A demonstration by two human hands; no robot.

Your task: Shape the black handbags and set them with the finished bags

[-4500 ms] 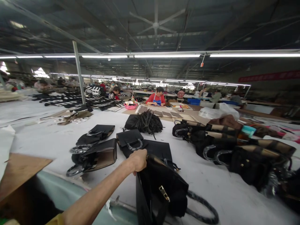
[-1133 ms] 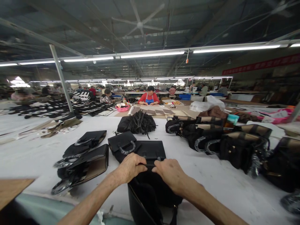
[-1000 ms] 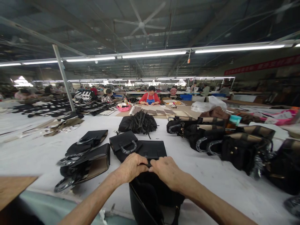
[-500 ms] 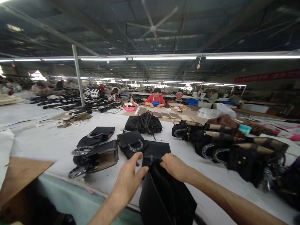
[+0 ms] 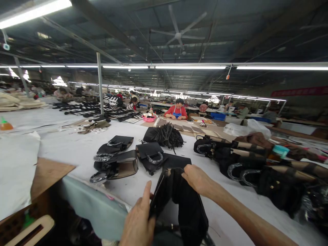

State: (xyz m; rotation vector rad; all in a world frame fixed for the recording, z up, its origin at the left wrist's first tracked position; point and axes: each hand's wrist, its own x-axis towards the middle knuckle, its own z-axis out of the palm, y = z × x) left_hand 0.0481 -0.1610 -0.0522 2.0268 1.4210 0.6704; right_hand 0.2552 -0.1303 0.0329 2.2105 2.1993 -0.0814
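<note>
A black handbag [image 5: 184,201] stands upright at the near edge of the white table [image 5: 64,147], its mouth facing up. My right hand [image 5: 196,179] is closed on the bag's top rim at the far side. My left hand [image 5: 139,220] grips the bag's near left edge lower down, thumb raised along the side panel. Just beyond the bag lie more black handbags [image 5: 151,157] with wrapped handles.
A row of black bags [image 5: 246,160] runs along the right side of the table. A bundle of black straps [image 5: 165,135] lies further back. A brown board [image 5: 48,172] and a pale sheet [image 5: 97,210] sit at the near left. A person in red [image 5: 177,111] works at a far table.
My left hand has slid from the bag's top rim down to its near left edge. The bag now stands taller and closer to me. The view has shifted to the left.
</note>
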